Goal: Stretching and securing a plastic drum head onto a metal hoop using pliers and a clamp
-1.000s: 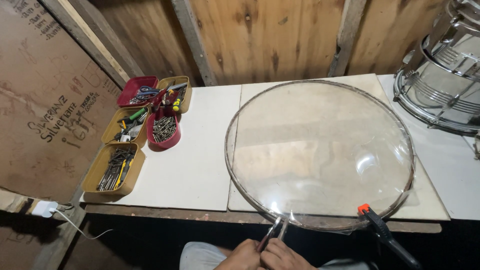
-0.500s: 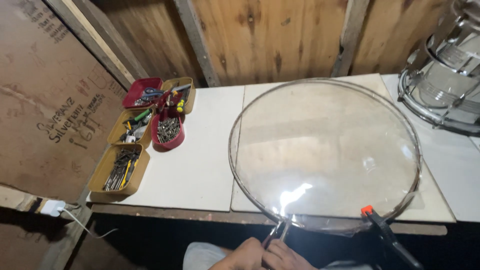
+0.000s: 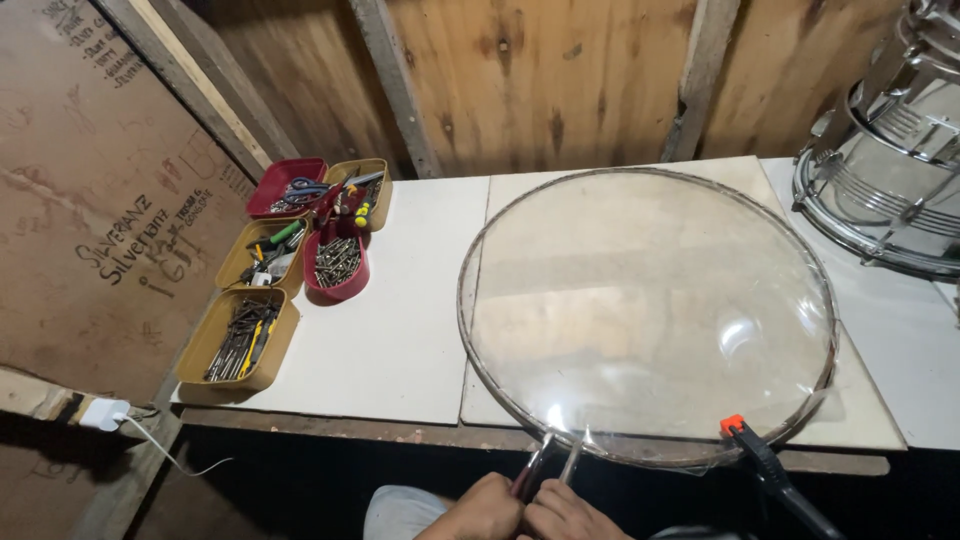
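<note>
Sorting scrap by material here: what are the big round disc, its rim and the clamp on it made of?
Disc: likely clear glossy plastic film; the board shows through, with glare. Rim: seemingly thin dull metal. Clamp: black, orange-tipped, probably plastic.

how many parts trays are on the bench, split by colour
Yellow-tan rectangular trays: 3, at the near left, the middle left and the back
Red trays: 2, the flat one at the back and the rounded one holding screws
Total: 5
</note>
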